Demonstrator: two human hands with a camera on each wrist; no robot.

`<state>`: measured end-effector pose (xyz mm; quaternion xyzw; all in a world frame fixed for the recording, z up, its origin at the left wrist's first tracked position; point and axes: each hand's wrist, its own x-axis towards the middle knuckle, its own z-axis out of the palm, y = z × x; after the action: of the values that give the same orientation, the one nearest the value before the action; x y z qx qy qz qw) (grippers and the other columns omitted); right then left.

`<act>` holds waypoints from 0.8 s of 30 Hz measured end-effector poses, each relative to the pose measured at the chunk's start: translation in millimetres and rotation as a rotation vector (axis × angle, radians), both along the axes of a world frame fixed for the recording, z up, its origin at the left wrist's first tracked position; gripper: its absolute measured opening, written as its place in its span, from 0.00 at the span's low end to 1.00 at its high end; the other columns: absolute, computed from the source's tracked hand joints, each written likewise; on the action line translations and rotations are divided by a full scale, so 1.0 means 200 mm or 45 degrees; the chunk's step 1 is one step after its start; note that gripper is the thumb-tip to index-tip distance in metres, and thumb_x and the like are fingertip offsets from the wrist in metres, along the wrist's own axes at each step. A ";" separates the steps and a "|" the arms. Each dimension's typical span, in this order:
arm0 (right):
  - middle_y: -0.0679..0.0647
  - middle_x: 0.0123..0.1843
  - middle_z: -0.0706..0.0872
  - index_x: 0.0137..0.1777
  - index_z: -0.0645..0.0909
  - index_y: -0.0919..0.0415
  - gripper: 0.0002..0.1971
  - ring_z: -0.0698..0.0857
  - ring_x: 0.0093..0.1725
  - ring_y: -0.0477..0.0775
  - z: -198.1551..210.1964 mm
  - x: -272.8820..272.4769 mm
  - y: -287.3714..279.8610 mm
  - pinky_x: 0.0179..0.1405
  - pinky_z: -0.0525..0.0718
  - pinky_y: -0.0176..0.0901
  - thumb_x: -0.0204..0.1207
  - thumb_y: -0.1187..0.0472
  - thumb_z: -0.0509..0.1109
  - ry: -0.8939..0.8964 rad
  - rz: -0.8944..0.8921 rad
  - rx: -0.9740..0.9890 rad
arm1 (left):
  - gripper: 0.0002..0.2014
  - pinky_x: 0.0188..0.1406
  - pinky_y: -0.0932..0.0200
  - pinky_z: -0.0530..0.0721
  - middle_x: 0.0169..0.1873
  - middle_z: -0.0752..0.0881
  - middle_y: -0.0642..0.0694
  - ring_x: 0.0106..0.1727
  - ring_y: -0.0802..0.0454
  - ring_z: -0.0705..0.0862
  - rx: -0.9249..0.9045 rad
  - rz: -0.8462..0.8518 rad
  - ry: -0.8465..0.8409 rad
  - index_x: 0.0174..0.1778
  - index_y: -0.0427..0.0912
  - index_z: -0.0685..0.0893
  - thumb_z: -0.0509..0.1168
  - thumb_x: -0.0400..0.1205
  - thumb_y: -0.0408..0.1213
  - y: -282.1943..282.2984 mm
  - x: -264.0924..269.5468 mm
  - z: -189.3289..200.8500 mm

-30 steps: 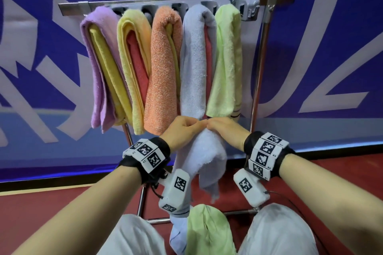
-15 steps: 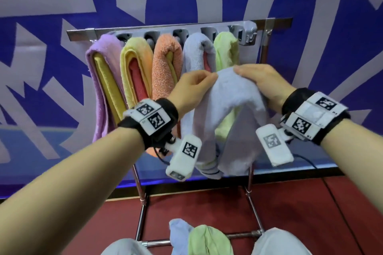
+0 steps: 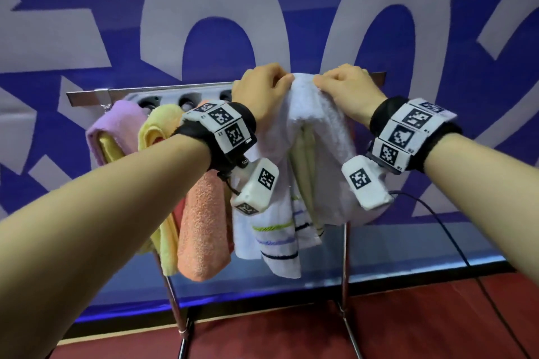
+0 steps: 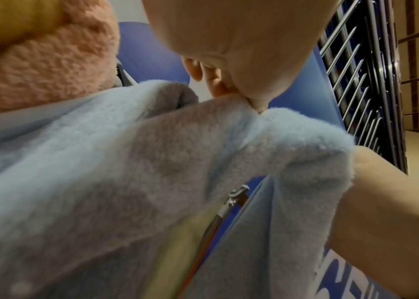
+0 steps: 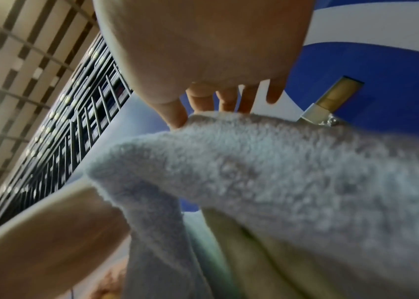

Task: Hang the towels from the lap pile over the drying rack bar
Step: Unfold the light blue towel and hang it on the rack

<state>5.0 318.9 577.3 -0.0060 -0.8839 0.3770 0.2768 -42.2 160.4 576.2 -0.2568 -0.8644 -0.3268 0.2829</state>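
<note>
A pale lavender towel (image 3: 315,131) is held up at the right end of the drying rack bar (image 3: 87,94), its folds draping down in front of the towels hung there. My left hand (image 3: 262,87) pinches its top edge on the left and my right hand (image 3: 344,84) pinches it on the right, both at about bar height. In the left wrist view the thumb and fingers (image 4: 218,87) nip the towel (image 4: 152,161). The right wrist view has the fingertips (image 5: 175,117) gripping the towel (image 5: 280,172), with the bar's end (image 5: 331,101) just behind.
Purple (image 3: 113,122), yellow (image 3: 157,137) and orange (image 3: 201,227) towels hang on the bar to the left; a green one (image 3: 303,178) and a striped one (image 3: 277,236) hang behind the held towel. The rack's legs (image 3: 345,271) stand on a red floor before a blue banner wall.
Both hands have lifted the lavender towel from below the hung towels up to the bar's level and spread it apart. The view has tilted up, so the lap pile is out of sight.
</note>
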 end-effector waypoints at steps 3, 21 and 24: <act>0.46 0.37 0.83 0.24 0.81 0.57 0.23 0.72 0.55 0.61 0.02 -0.08 0.01 0.61 0.68 0.51 0.78 0.47 0.61 -0.014 -0.151 0.217 | 0.11 0.61 0.48 0.71 0.47 0.86 0.52 0.56 0.45 0.81 -0.113 0.084 0.000 0.44 0.51 0.81 0.56 0.85 0.49 0.01 -0.08 0.03; 0.51 0.81 0.64 0.50 0.89 0.48 0.20 0.53 0.81 0.60 -0.14 -0.27 0.03 0.78 0.52 0.58 0.81 0.41 0.58 -0.152 -0.322 0.637 | 0.13 0.52 0.48 0.76 0.55 0.87 0.45 0.56 0.39 0.83 -0.612 0.262 -0.016 0.59 0.49 0.81 0.57 0.80 0.37 0.06 -0.19 -0.02; 0.51 0.83 0.62 0.51 0.89 0.46 0.19 0.50 0.83 0.61 -0.15 -0.27 0.03 0.80 0.49 0.60 0.80 0.40 0.58 -0.181 -0.342 0.660 | 0.14 0.58 0.46 0.70 0.56 0.85 0.46 0.61 0.40 0.80 -0.766 0.293 0.053 0.62 0.47 0.77 0.60 0.79 0.39 0.05 -0.16 -0.04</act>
<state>-48.4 324.7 548.1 -0.0785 -0.9591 0.0974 0.2540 -74.4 170.6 567.4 -0.2362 -0.9396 -0.0173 0.2471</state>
